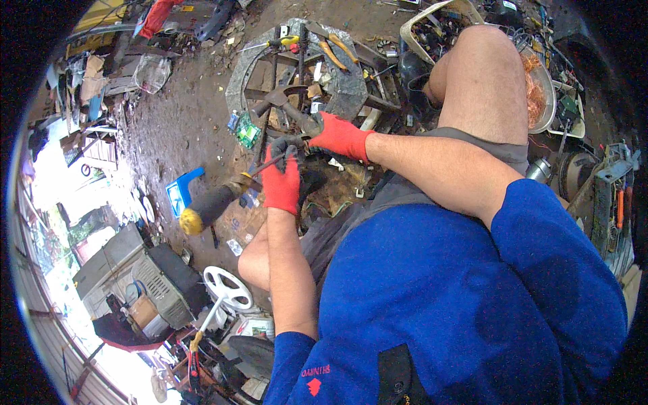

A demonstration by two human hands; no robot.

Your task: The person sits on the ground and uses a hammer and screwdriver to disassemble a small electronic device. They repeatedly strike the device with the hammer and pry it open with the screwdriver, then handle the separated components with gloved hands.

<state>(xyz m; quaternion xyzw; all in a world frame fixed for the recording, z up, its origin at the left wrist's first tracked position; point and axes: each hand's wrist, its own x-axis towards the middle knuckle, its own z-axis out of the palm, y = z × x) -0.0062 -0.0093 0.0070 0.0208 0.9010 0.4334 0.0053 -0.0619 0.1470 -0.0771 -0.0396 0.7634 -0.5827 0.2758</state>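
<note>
My left hand [282, 177], in a red glove with grey fingertips, is closed around a thin dark rod [270, 162]. My right hand [337, 138], gloved the same way, grips a dark metal piece [294, 111] with a wide flat end, just beside the left hand. Below the left hand lies or hangs a dark cylindrical tool [212, 206] with a yellow end; whether it is held is unclear. Beyond my hands is an octagonal metal stand [237, 86] with orange-handled pliers [335, 50], a yellow screwdriver [275, 42] and a green circuit board [248, 135] on or against it.
My bare knees flank the work area. At upper right are a cream bin [415, 25] and a bowl of copper wire [536, 94]. A blue plastic piece [179, 189] lies on the dirt floor. Scrap, grey appliance housings [155, 283] and a white steering-wheel-like part [226, 280] crowd the left.
</note>
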